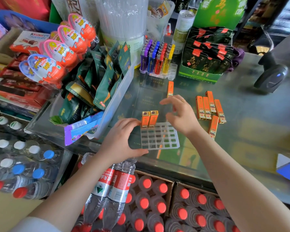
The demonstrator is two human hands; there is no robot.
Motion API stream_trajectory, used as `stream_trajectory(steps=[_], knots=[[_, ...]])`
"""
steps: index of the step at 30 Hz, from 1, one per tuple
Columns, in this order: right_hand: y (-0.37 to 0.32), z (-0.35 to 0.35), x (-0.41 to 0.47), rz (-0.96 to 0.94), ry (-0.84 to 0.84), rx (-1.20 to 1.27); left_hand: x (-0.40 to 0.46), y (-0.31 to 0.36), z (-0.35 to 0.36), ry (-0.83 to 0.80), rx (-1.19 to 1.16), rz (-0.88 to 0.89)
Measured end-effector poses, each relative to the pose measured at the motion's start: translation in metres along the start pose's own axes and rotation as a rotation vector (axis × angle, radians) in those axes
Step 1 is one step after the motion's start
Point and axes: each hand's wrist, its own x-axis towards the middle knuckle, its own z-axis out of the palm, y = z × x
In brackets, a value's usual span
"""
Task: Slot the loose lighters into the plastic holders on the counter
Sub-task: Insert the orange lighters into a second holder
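A clear plastic holder (pixel 159 137) with a grid of slots lies on the glass counter (pixel 251 131). Two orange lighters (pixel 149 118) stand upright in its far left corner. My left hand (pixel 122 139) holds the holder's left edge, thumb along the near rim, fingers near the standing lighters. My right hand (pixel 180 113) hovers above the holder's far right side, fingers loosely spread, holding nothing. Several loose orange lighters (pixel 210 107) lie flat to the right. One more orange lighter (pixel 170 89) lies beyond my right hand.
A second holder (pixel 170 73) at the back carries purple, blue, red and yellow lighters (pixel 156 59). A clear bin (pixel 119 97) of green packets stands left. A green tea box (pixel 206 54) and a barcode scanner (pixel 271 77) stand right. Bottles fill crates below the counter.
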Motion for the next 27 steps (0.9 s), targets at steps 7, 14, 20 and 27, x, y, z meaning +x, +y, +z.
stream_trajectory(steps=[7,14,20,27], knots=[[0.015,0.007,0.063,0.472,0.199,-0.212,0.001,-0.001,0.0,0.0,-0.01,-0.001],[0.014,0.012,0.083,0.548,0.188,-0.371,-0.001,-0.002,0.001,0.006,-0.015,0.0],[0.007,0.003,0.055,0.326,0.211,-0.029,0.0,-0.002,0.001,0.005,-0.004,0.01],[-0.001,-0.002,-0.018,0.018,0.211,0.27,-0.001,-0.001,0.0,-0.015,0.005,-0.009]])
